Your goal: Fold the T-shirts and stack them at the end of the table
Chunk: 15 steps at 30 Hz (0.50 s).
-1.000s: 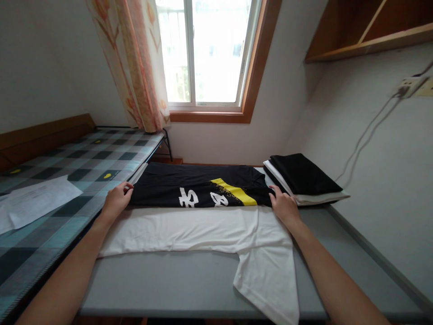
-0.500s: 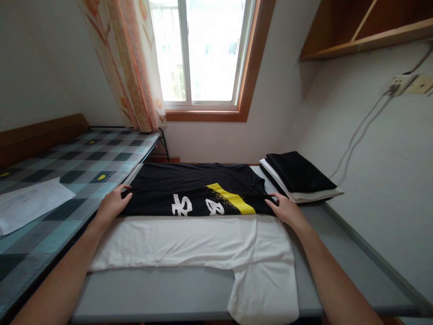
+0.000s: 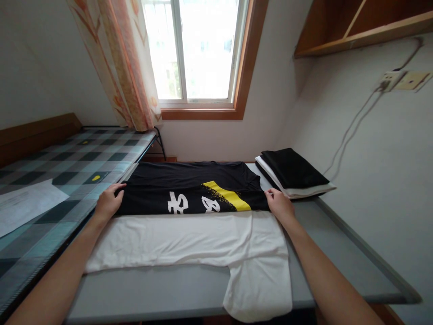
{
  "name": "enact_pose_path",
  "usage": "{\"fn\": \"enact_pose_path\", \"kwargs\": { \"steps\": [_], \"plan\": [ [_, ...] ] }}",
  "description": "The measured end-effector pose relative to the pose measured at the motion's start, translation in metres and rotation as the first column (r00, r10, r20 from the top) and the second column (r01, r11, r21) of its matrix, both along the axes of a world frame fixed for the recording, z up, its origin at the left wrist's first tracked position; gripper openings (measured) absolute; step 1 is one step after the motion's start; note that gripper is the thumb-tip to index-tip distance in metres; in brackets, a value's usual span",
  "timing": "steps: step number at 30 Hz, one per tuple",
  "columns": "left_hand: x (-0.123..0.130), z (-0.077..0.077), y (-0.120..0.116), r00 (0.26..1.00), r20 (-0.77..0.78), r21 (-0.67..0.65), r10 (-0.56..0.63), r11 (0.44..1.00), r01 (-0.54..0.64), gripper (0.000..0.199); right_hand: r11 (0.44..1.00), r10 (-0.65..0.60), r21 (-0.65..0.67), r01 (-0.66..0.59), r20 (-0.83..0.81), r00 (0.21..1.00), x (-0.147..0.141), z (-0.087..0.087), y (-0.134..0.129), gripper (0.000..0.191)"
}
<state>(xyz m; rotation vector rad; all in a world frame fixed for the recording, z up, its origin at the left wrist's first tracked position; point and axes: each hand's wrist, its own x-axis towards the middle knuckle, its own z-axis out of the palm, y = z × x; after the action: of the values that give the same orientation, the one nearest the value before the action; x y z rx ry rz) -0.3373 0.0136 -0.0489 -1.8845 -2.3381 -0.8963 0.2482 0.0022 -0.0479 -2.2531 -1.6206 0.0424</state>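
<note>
With fingers nearly closed, the left hand [image 3: 108, 201] and right hand [image 3: 281, 206] appear to pinch the black shirt's [image 3: 152, 197] ends; shifting it calls for even tension.

Window [image 3: 209, 54] admits bright daylight — brown frame, floral curtain [image 3: 123, 67] at its left. Walls [image 3: 260, 90] plain, pale. Checked mattress [image 3: 77, 167] on bed, left; wooden shelf [image 3: 365, 38], upper right — socket [image 3: 390, 80] below.

- Black cloth [image 3: 189, 174]: white lettering, yellow band with speckled edge
- White cloth [image 3: 189, 239]: plain
- Stack [image 3: 291, 169]: black top, white and black layers
- Table [image 3: 158, 293]: grey
- Mattress [image 3: 111, 155]: dark, grey and pale blue checks
- Curtain [image 3: 122, 58]: cream, orange floral
- Shelf [image 3: 372, 36]: brown
</note>
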Motion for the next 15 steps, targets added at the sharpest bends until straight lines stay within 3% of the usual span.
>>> {"fn": "enact_pose_path", "kwargs": {
  "steps": [2,4,8,12,15],
  "plan": [
    [-0.003,-0.004,0.002,1.0,-0.03,-0.064,-0.007,0.998,0.005,0.035,0.999,-0.012,-0.034,0.014,0.063,0.998,-0.005,0.004,-0.004,0.031],
    [-0.006,-0.008,0.004,0.997,-0.068,-0.096,-0.022,0.995,0.016,0.036,1.0,0.015,0.024,-0.019,0.163,0.987,-0.011,0.007,-0.008,0.029],
    [-0.007,-0.013,0.006,0.994,-0.108,-0.095,-0.022,0.995,0.012,0.041,0.951,0.158,0.203,-0.233,0.33,0.931,-0.038,0.014,-0.009,0.028],
    [-0.005,-0.015,0.004,0.994,-0.105,-0.04,-0.034,0.999,0.03,0.04,0.903,0.392,0.113,-0.416,0.184,0.901,-0.089,0.021,0.006,0.026],
    [-0.003,-0.014,0.003,0.995,-0.084,0.033,-0.059,0.998,0.062,0.039,0.913,0.407,0.01,-0.408,0.057,0.912,-0.129,0.025,0.028,0.034]
  ]
}}
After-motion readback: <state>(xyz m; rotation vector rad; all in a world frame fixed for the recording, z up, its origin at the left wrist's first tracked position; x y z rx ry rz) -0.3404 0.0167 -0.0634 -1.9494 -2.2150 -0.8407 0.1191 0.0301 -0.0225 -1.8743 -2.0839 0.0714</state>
